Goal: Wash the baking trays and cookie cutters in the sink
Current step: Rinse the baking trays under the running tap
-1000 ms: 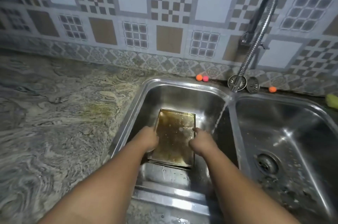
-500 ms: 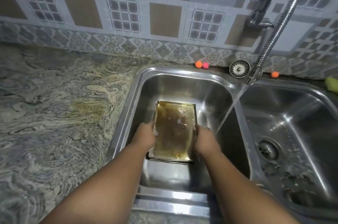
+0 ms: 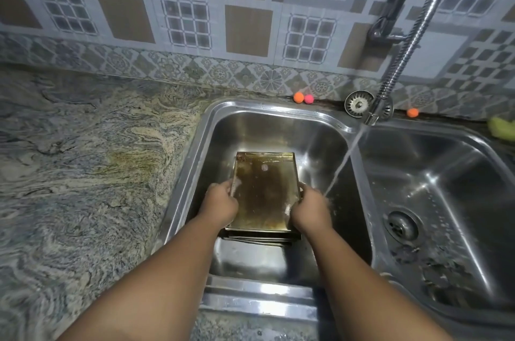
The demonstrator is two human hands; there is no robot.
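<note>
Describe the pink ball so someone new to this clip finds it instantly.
Find the steel sink's left basin and follow its back rim to the tiled wall. Two small balls sit together there. The pink ball is the right-hand one; its neighbour is orange, as is the lone ball beyond the faucet.

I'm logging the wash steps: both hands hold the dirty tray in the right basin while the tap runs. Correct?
No. The head view shows the tray in the left basin, not the right. The left hand and right hand do hold its sides, and the tap is running.
</note>
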